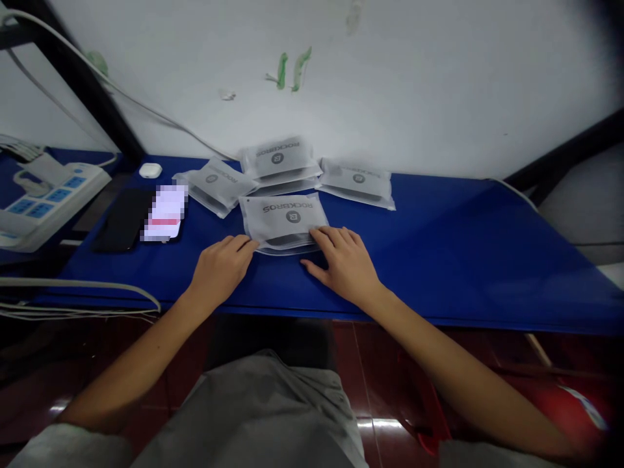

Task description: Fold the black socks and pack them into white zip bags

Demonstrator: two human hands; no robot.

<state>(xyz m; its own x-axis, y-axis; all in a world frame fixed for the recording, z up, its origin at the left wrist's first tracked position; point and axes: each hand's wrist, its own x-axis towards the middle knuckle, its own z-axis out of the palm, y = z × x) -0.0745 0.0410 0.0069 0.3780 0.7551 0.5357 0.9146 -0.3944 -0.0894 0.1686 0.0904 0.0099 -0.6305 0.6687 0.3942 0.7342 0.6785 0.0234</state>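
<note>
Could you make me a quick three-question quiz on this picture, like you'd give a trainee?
1. True or false: the left hand and right hand both touch the near pouch.

2. Which word is printed on that pouch?

3. Where does the lit phone lie?
A) Right of the near pouch
B) Left of the near pouch
C) Under the near pouch

Key: 1 true; 2 ROCKBROS; 3 B.

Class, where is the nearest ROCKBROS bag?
Head view: the bag lies just left of centre on the table, touched by the left hand and right hand, in front of other bags.
</note>
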